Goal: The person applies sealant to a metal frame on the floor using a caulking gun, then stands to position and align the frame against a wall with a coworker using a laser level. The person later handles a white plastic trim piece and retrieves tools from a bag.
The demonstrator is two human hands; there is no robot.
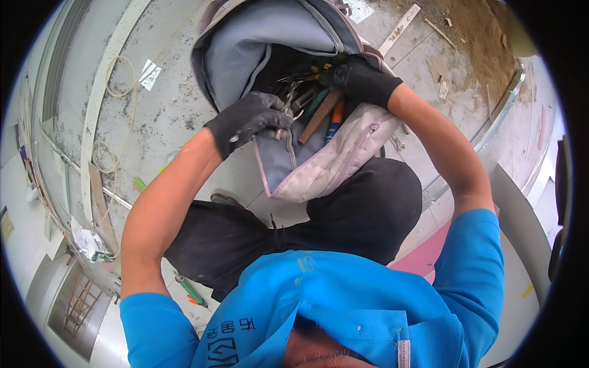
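A pale tool bag point(356, 161) with a grey lining lies wide open in front of my knees. My left hand point(248, 119), in a black glove, is closed at the bag's left side around slim metal pieces; one looks like a spiral drill bit point(291, 97). My gloved right hand point(363, 78) reaches in over the right rim, beside something yellow and black. Its fingertips are hidden among the tools, so its grip does not show. Between the hands lie a flat brown wooden piece point(320, 116) and an orange and blue handle point(335, 121).
Brown dirt point(475, 46) and a wooden strip point(400, 29) cover floor at the far right. A pale cable point(123, 95) and a long white strip point(101, 101) lie on the left. A green tool point(191, 291) rests beside my left leg.
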